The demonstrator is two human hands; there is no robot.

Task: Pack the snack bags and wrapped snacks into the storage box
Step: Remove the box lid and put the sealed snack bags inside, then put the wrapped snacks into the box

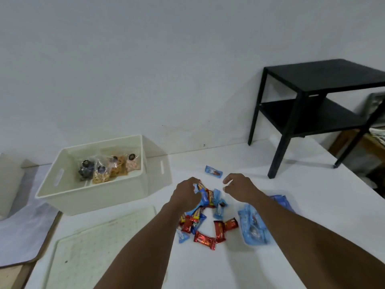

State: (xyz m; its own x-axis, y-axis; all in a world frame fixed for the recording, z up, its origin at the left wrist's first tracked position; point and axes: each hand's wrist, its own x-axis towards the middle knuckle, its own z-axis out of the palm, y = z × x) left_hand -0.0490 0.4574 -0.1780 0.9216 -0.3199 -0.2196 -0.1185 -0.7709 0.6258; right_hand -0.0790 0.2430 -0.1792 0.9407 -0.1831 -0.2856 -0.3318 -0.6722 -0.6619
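Wrapped snacks (208, 230) piled on the white table (312, 195), between my arms. My left hand (185, 195) grips a bunch of them at the pile's far edge. Right hand (239, 187) hovers just beside, fingers loosely curled, holding nothing. Box (93, 205) sits left of the pile, snack bags (108, 167) inside. One blue snack (213, 171) lies apart.

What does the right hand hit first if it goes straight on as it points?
Likely the lone blue wrapper just beyond the right hand, apart from the pile. The fingers aim forward-left at it over bare table; the hand's height is unclear.
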